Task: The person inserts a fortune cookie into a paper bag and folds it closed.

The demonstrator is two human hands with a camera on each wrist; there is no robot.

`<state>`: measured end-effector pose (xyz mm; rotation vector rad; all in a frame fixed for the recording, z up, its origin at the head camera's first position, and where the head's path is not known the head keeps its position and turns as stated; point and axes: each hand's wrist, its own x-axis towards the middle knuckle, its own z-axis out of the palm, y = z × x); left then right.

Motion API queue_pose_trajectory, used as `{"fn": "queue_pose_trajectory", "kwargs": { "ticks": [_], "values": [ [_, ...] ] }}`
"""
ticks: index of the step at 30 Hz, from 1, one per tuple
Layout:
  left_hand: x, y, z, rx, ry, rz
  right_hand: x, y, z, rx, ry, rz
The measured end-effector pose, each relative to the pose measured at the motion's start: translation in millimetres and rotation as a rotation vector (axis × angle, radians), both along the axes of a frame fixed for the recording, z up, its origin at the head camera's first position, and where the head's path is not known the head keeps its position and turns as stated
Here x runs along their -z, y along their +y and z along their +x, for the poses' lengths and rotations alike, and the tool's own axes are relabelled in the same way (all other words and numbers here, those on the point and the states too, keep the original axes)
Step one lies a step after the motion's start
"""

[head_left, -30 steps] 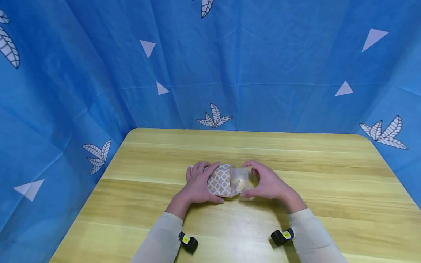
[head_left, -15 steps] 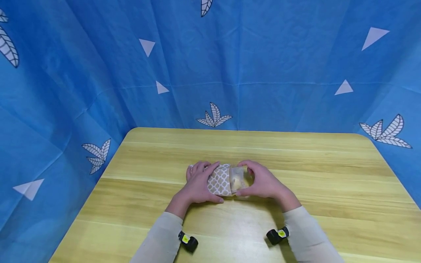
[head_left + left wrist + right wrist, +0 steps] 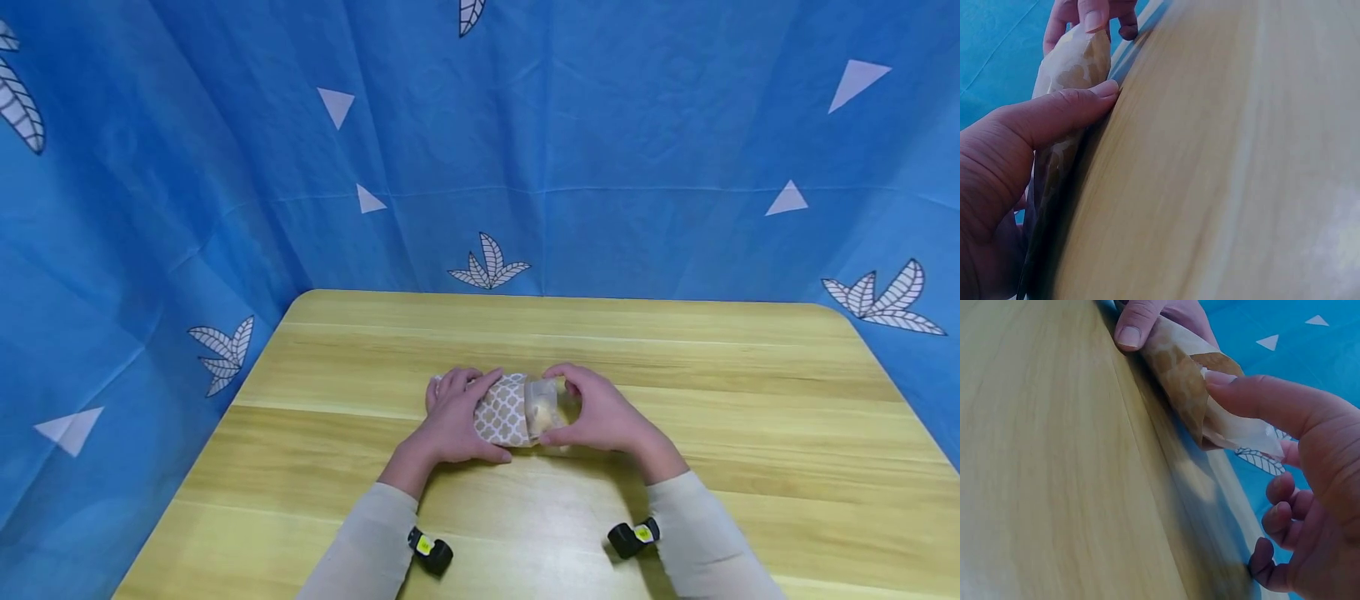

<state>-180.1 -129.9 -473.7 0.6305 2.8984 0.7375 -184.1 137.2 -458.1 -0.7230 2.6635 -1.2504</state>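
A tan paper bag [image 3: 501, 414] with a white lattice print lies on its side on the table, its mouth to the right. My left hand [image 3: 448, 427] grips it from above, thumb along the near side and fingers over the far side. At the mouth, a small translucent packet [image 3: 542, 407] with pale contents sits partly inside the bag. My right hand [image 3: 606, 415] pinches the packet's outer end between thumb and index finger. In the right wrist view the bag's mouth [image 3: 1219, 361] gapes around the packet, and the other right fingers are curled in the air.
The wooden table [image 3: 712, 383] extends around both hands. A blue curtain [image 3: 600, 150] with leaf and triangle prints hangs behind and beside it. A black wrist camera [image 3: 431, 553] is strapped to the left sleeve, another black camera [image 3: 632, 538] to the right.
My right hand has shifted left with the packet, which now sits further inside the bag. Over the last half second it has barely moved. The left hand keeps its hold in place.
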Motion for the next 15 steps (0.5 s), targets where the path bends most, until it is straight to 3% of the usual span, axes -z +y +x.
{"fn": "queue_pose_trajectory", "kwargs": {
  "ticks": [10, 15],
  "values": [
    [2.8, 0.9, -0.3, 0.005, 0.001, -0.001, -1.8, 4.1, 0.1, 0.060, -0.006, 0.063],
    [1.2, 0.9, -0.2, 0.006, 0.001, 0.002, -2.3, 2.2, -1.0, 0.052, 0.017, 0.070]
  ]
}}
